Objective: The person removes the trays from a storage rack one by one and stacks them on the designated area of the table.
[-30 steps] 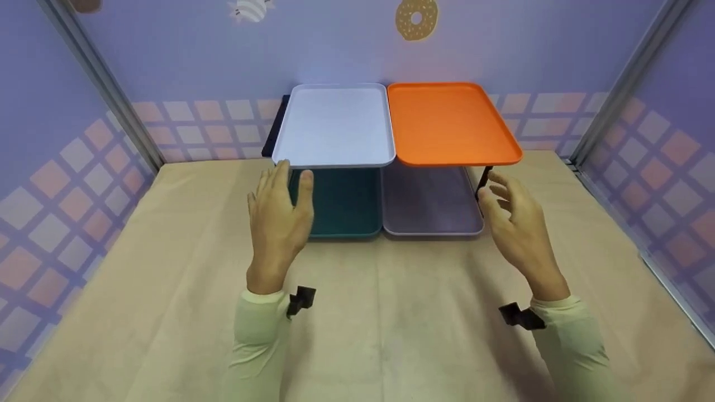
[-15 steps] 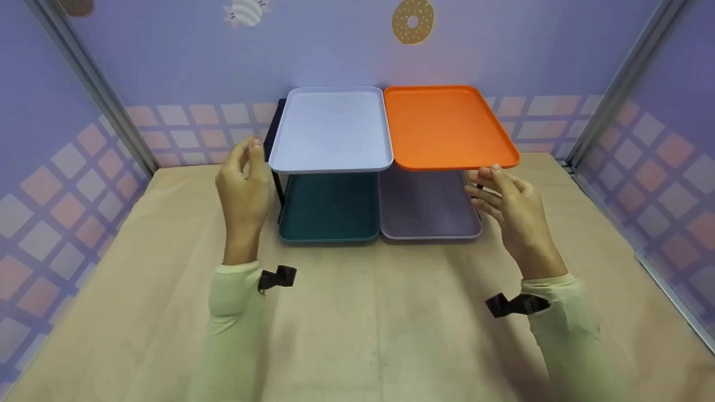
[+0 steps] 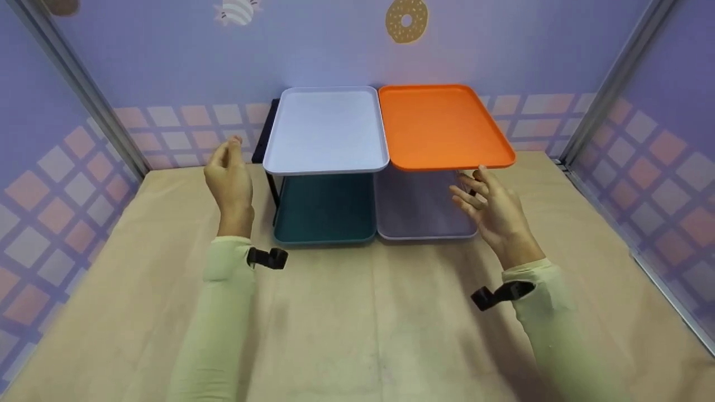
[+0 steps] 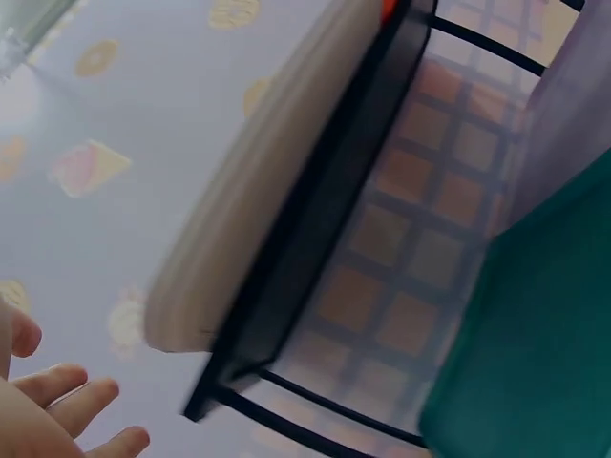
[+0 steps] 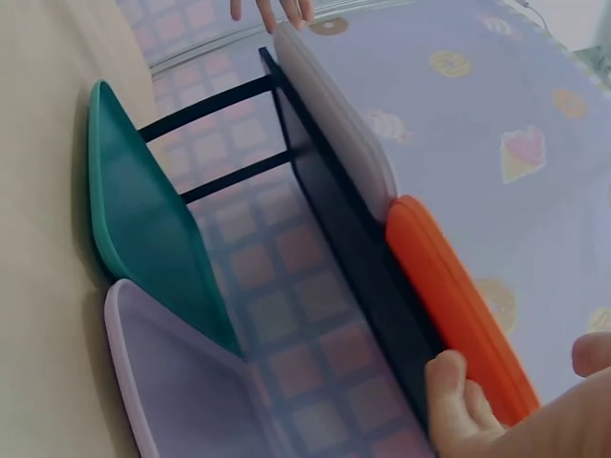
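A black two-level rack carries a white tray and an orange tray side by side on top. Beneath them lie a teal tray and a greyish-purple tray. My left hand hovers left of the white tray, fingers loosely bent and holding nothing; the left wrist view has it apart from the rack. Below the orange tray's front right corner is my right hand, fingers spread. In the right wrist view its fingers overlap the shelf edge; whether they touch it, I cannot tell.
The rack stands on a beige-covered table against a purple back wall with printed sweets and checks. Side walls with metal corner posts enclose the table left and right. A black wrist mount sticks out from each sleeve.
My left hand has moved left and up, away from the white tray's front corner, its fingers bending. My right hand has shifted slightly left under the orange tray, fingers spreading. The trays stay put.
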`<state>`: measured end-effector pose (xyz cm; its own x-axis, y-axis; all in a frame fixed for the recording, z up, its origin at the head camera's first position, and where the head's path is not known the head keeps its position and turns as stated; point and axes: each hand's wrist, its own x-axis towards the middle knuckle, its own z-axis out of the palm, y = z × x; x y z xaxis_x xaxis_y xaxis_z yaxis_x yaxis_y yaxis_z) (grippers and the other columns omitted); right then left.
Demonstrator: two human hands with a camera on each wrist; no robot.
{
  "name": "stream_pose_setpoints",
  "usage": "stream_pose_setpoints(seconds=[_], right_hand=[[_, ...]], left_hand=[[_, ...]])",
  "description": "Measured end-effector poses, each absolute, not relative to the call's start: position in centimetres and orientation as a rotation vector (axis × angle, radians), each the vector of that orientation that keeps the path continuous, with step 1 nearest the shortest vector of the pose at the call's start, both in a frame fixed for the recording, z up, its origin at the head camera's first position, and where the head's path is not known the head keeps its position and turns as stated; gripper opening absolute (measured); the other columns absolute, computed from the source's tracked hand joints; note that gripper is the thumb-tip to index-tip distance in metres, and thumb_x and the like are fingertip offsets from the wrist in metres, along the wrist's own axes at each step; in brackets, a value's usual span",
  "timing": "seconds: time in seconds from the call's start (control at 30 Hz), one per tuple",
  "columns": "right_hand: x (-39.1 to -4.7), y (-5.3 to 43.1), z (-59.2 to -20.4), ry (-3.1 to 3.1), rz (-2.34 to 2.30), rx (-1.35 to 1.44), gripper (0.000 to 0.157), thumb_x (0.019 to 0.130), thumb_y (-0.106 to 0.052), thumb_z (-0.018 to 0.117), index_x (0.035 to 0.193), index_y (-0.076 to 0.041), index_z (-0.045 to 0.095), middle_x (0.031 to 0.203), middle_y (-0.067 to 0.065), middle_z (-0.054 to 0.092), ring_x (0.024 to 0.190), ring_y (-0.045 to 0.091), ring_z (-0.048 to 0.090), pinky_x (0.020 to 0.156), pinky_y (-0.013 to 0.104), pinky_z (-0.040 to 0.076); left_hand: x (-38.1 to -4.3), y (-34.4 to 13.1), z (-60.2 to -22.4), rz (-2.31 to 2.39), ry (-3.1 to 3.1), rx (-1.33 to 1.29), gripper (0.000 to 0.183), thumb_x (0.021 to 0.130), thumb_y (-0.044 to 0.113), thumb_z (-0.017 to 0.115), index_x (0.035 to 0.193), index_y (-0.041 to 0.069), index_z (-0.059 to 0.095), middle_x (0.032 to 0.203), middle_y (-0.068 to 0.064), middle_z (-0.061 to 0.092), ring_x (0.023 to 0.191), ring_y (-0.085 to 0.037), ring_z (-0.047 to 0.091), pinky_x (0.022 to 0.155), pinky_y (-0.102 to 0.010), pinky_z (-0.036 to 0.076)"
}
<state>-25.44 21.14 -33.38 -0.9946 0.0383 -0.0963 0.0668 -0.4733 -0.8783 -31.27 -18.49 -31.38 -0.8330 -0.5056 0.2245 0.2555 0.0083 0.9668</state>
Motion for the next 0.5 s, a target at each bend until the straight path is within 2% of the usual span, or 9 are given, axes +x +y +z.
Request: stream_pose_setpoints(seconds=[0.13,0.23,0.37,0.5], right_hand=[[-26.5,20.8,-33.8,1.483,-2.809,0.175,0.053,0.108,-0.033,0.051,0.151,-0.006,0.035,0.152,0.015,0.041,0.136,0.035,0.048,0.097,0.028,0.056],[-27.0,20.7,-33.9,1.412,-2.887,0.192,0.05,0.108,-0.03,0.052,0.15,-0.007,0.039,0.145,0.013,0.046,0.136,0.033,0.049,0.097,0.028,0.057],[-27.3,20.7,-33.9,1.369,-2.937,0.198,0.056,0.108,-0.03,0.051,0.157,-0.01,0.032,0.154,0.014,0.04,0.142,0.03,0.044,0.102,0.03,0.054],[-27.5,20.5,-33.7,1.335,-2.958,0.198,0.059,0.108,-0.029,0.051,0.161,-0.015,0.028,0.161,0.013,0.031,0.146,0.031,0.039,0.107,0.031,0.051]], left_hand=[[-32.5,-18.6,-32.1,-1.891,-1.839,0.309,0.045,0.109,0.027,0.051,0.148,0.004,0.054,0.152,-0.008,0.053,0.141,-0.014,0.047,0.113,-0.018,0.04],[-33.2,-18.7,-32.4,-1.944,-1.925,0.332,0.052,0.11,0.032,0.047,0.156,0.007,0.043,0.16,-0.006,0.043,0.148,-0.014,0.038,0.118,-0.019,0.034],[-34.0,-18.7,-32.7,-2.042,-2.019,0.315,0.061,0.111,0.04,0.041,0.162,0.01,0.029,0.168,-0.004,0.028,0.155,-0.015,0.023,0.124,-0.023,0.023],[-34.6,-18.8,-33.3,-2.126,-2.044,0.253,0.063,0.111,0.042,0.036,0.163,0.009,0.024,0.171,-0.004,0.019,0.158,-0.016,0.014,0.127,-0.028,0.017]])
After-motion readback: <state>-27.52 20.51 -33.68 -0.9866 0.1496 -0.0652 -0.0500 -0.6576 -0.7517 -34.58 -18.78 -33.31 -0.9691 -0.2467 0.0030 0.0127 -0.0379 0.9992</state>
